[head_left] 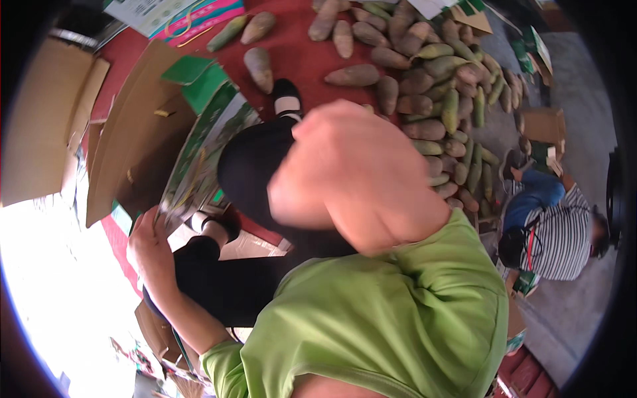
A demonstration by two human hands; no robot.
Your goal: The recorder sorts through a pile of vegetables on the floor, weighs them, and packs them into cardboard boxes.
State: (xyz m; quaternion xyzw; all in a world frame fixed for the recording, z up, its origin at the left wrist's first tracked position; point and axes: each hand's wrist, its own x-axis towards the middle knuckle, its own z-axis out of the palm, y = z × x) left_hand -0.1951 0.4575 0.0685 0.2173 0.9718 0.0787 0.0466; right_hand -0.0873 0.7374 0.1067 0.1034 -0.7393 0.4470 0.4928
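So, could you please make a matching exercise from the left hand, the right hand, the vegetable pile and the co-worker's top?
1 left hand
2 right hand
3 vegetable pile
4 co-worker's top

A striped
B blurred, mid-picture
C at the open box's edge
D green and brownish

Pairs: 1-C, 2-B, 3-D, 4-A

The person wears a plain lime-green shirt [391, 318] filling 5 o'clock, its short, creased right sleeve [458, 265] at 4 o'clock and left sleeve [225, 371] at 7; a stitched, curved neckline [358, 375] shows at 6. Close-fitting black trousers [229, 285] run from 8 to 10 o'clock. Low-cut black shoes [284, 87] sit near 11 and 9. The left hand [150, 249] and blurred right hand [355, 162] are bare.
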